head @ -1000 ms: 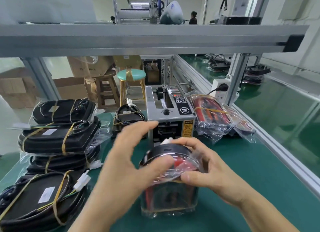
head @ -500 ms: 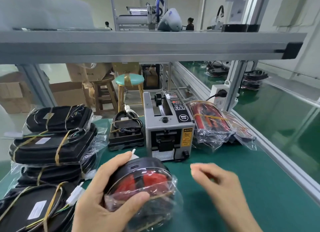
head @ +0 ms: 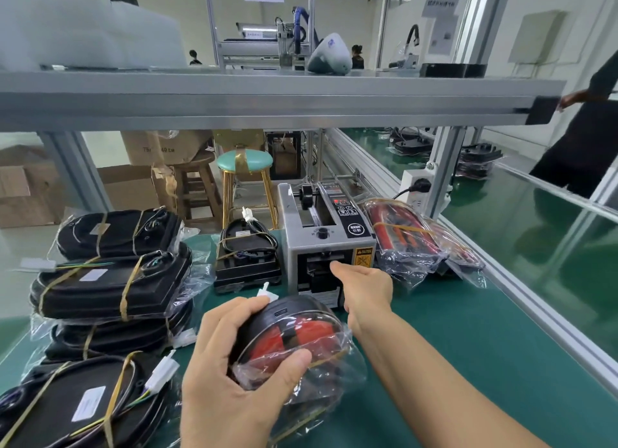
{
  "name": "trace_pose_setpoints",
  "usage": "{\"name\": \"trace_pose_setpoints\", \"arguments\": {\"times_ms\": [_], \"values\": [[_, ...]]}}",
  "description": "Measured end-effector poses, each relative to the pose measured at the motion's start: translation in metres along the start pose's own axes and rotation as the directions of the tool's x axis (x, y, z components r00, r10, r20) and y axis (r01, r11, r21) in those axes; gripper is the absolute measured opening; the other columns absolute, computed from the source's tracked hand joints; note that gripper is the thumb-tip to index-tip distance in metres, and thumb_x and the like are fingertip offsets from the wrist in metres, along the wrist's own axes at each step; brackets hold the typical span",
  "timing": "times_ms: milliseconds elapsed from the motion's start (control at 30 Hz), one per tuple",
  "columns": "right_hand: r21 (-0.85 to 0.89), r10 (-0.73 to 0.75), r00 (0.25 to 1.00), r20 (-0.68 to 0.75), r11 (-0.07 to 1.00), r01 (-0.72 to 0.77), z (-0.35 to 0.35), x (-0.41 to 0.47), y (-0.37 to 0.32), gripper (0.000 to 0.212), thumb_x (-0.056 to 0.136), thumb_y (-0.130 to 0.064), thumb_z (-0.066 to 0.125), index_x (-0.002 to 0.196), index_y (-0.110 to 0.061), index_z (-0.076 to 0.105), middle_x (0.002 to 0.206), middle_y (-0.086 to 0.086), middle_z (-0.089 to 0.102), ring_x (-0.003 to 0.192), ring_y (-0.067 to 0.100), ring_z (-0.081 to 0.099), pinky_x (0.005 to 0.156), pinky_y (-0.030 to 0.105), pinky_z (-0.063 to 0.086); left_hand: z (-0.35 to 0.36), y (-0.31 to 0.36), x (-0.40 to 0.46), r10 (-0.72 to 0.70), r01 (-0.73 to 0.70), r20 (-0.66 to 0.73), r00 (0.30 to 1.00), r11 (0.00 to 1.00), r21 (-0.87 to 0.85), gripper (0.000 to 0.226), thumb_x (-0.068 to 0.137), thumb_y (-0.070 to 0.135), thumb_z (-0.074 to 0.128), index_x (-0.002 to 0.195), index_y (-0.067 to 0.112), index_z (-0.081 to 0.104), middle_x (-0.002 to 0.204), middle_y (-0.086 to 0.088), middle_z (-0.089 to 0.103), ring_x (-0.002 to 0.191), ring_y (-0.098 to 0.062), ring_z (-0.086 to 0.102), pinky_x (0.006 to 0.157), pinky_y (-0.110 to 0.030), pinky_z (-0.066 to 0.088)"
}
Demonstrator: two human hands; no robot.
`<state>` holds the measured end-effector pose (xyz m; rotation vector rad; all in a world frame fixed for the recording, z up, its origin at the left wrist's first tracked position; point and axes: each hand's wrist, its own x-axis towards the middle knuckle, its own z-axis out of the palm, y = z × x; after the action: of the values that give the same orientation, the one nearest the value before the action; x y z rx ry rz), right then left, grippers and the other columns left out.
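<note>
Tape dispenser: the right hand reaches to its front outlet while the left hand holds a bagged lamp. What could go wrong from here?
1. The right hand reaches the outlet of the tape dispenser, beside its caution label. A cutter probably sits there, so the fingers could be nicked.
2. The left hand alone grips the bagged lamp through loose, slippery-looking film, so the lamp might slide out.

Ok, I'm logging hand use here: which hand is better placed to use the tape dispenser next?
Probably the right. The right hand reaches the front outlet of the tape dispenser, while the left hand grips the bagged red lamp and is busy.
</note>
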<state>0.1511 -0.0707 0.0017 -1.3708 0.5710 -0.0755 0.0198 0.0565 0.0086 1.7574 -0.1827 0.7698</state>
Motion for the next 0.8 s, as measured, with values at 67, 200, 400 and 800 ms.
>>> {"name": "trace_pose_setpoints", "arguments": {"times_ms": [67,200,400,800], "values": [[0.021,0.030,0.999,-0.024,0.999,-0.030,0.006,-0.001,-0.002,0.009,0.078,-0.010,0.077,0.080,-0.009,0.068,0.061,0.000,0.049,0.048,0.011,0.035,0.047,0.023,0.032,0.000,0.000,0.000,0.005,-0.005,-0.002,1.000,1.000,0.003,0.059,0.049,0.047,0.075,0.104,0.026,0.066,0.105,0.013,0.061,0.097,-0.003,0.062,0.075,-0.004,0.047],[0.108,0.123,0.990,-0.074,0.988,-0.115,0.017,0.002,-0.005,0.024,0.079,-0.003,0.072,0.068,-0.009,0.052,0.060,0.001,0.042,0.048,0.014,0.031,0.047,0.023,0.037,0.000,0.001,-0.003,0.002,-0.002,-0.001,1.000,1.000,-0.007,0.060,0.049,0.047,0.075,0.105,0.028,0.065,0.106,0.014,0.058,0.100,-0.006,0.061,0.076,-0.005,0.047],[0.116,0.256,0.945,0.203,0.952,-0.283,-0.004,-0.010,-0.020,0.025,0.084,-0.010,0.063,0.068,-0.019,0.046,0.055,-0.005,0.033,0.047,0.007,0.022,0.041,0.016,0.020,0.006,-0.001,-0.006,0.014,-0.011,-0.043,0.999,0.997,0.079,0.057,0.047,0.027,0.081,0.102,0.030,0.064,0.105,0.003,0.057,0.098,0.002,0.057,0.073,-0.001,0.045],[-0.100,-0.072,0.820,0.567,0.983,0.156,-0.044,-0.109,-0.032,0.015,0.058,-0.025,0.074,0.059,-0.010,0.073,0.108,-0.019,0.066,0.081,0.000,0.067,0.082,0.033,0.052,0.018,-0.001,-0.015,-0.026,0.050,-0.199,0.980,0.992,0.115,0.064,0.045,0.048,0.073,0.106,0.042,0.055,0.097,0.012,0.058,0.091,-0.011,0.056,0.075,-0.004,0.040]]}}
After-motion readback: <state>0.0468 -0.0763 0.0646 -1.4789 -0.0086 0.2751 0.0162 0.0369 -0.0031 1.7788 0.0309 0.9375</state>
